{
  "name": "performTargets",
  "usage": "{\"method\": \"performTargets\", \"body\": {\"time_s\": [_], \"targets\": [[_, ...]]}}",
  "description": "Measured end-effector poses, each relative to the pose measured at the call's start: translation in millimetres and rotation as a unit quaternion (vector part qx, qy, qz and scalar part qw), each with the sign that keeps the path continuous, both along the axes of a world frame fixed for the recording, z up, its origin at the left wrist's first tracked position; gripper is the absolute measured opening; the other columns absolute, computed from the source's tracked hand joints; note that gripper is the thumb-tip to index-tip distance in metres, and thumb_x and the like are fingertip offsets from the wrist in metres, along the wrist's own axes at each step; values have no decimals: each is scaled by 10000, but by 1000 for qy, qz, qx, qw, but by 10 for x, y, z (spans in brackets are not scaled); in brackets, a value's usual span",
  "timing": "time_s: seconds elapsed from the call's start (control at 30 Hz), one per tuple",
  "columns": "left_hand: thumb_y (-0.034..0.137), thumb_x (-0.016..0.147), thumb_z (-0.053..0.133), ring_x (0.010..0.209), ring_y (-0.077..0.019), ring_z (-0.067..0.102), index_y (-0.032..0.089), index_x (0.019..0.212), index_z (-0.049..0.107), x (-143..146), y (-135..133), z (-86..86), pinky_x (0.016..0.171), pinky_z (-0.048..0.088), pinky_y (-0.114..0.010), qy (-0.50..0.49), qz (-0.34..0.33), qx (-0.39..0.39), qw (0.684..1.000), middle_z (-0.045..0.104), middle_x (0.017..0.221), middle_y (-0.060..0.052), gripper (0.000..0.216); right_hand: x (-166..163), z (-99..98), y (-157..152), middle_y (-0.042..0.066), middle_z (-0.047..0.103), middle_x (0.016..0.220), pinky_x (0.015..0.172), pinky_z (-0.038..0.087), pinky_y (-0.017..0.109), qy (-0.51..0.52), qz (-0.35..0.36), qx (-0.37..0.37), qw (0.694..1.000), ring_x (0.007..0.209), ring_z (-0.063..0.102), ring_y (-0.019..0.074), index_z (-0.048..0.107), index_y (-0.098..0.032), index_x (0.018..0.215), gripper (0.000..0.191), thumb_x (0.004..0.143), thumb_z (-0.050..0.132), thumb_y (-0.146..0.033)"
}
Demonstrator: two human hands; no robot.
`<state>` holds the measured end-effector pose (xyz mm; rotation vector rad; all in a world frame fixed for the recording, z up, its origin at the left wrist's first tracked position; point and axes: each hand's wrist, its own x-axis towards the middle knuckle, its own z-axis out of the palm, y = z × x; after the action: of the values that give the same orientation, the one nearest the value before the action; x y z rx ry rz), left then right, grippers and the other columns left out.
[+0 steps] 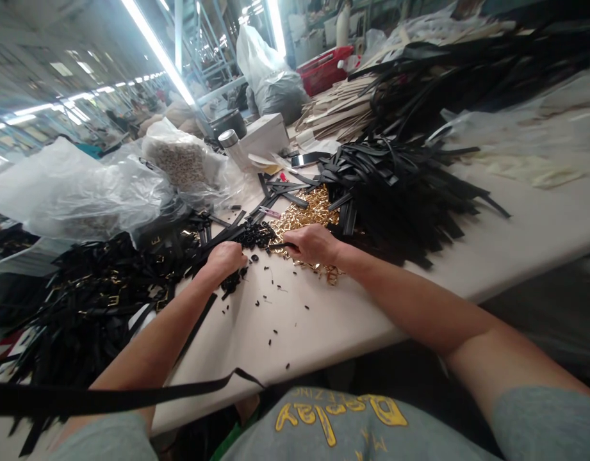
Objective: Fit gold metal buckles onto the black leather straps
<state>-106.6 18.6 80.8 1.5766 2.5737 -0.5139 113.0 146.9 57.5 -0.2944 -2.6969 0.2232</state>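
Note:
My right hand (pixel 314 244) is closed over the near side of a heap of gold metal buckles (pixel 309 210). A short dark end sticks out of its fingers toward the left and looks like a black strap (pixel 277 246). Curled at the edge of a pile of small black loops (pixel 257 235) is my left hand (pixel 227 259); its fingers are bent inward and hide whatever they hold. Pink-handled thread snips (pixel 270 212) lie between the loops and the buckles. Another long black strap (pixel 179 392) crosses over my left forearm.
Black straps with gold buckles (pixel 112 288) are heaped at left, and cut black straps (pixel 391 192) at right. Plastic bags (pixel 83 192), a steel flask (pixel 231 145), a white box (pixel 266 136) and a phone (pixel 310 159) stand or lie behind. Black bits dot the table (pixel 323 326).

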Motion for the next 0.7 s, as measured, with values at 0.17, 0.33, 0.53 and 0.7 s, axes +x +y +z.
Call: {"method": "performTargets", "body": {"time_s": [0.17, 0.33, 0.53, 0.7], "targets": [[154, 695, 584, 875, -322, 657, 116, 794, 753, 26, 112, 69, 743, 465, -334, 9, 25, -1, 1000, 704, 866, -213, 200, -4, 14, 13, 41, 653, 782, 562, 188, 293, -2, -14, -11, 1000, 625, 496, 129, 622, -172, 895, 224, 867, 424, -274], [349, 807, 584, 808, -254, 646, 202, 858, 760, 2, -26, 143, 745, 462, -322, -81, 36, 179, 980, 718, 834, -105, 235, 24, 52, 63, 58, 670, 870, 583, 236, 281, 52, -25, -18, 998, 677, 523, 133, 618, -157, 908, 211, 855, 438, -253], [461, 590, 822, 613, -131, 591, 150, 849, 738, 428, -122, -168, 610, 476, -241, -522, 157, 544, 638, 690, 749, -59, 413, 33, 81, 83, 41, 679, 849, 598, 266, 269, 70, -54, -56, 994, 676, 537, 138, 635, -171, 885, 197, 846, 460, -254], [367, 504, 901, 602, -79, 604, 161, 810, 719, 806, -44, -280, 600, 496, -175, -629, 202, 569, 489, 688, 763, -23, 411, 20, 72, 72, 43, 676, 810, 601, 277, 257, 63, -59, -98, 991, 677, 534, 143, 644, -176, 838, 188, 846, 488, -280]]}}
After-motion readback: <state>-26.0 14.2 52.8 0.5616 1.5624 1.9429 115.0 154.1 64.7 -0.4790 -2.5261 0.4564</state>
